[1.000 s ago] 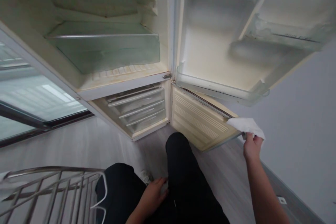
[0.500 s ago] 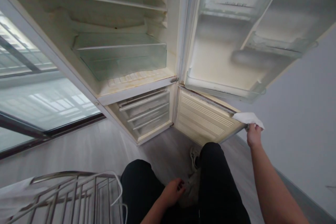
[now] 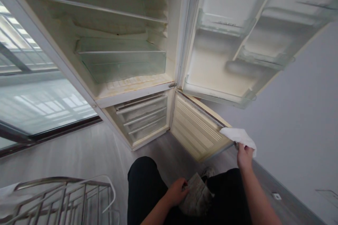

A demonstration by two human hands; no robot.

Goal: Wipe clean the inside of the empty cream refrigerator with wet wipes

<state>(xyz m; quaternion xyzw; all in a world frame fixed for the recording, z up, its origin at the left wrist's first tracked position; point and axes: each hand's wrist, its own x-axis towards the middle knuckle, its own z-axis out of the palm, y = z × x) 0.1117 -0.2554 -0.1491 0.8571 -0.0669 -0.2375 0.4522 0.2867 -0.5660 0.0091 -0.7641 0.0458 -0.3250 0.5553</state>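
An old white fridge (image 3: 132, 88) stands open before me, both doors swung out. My right hand (image 3: 244, 154) is closed on a white cloth (image 3: 237, 135) that rests on the top corner of the lower freezer door (image 3: 195, 130). My left hand (image 3: 176, 191) lies low between my black-clad knees, fingers curled on a greyish rag (image 3: 196, 195). The upper compartment holds a clear crisper drawer (image 3: 121, 59) and glass shelves. The upper door (image 3: 227, 42) has several clear bins.
Freezer drawers (image 3: 142, 116) show in the lower compartment. A metal wire rack (image 3: 60, 200) stands at the lower left. A large window (image 3: 39, 98) fills the left side. A grey wall (image 3: 298, 119) is on the right, with wood-look flooring below.
The view shifted slightly and my legs moved. My right hand with the cloth stayed at the freezer door's top corner. My left hand has closed on the greyish rag between my knees.
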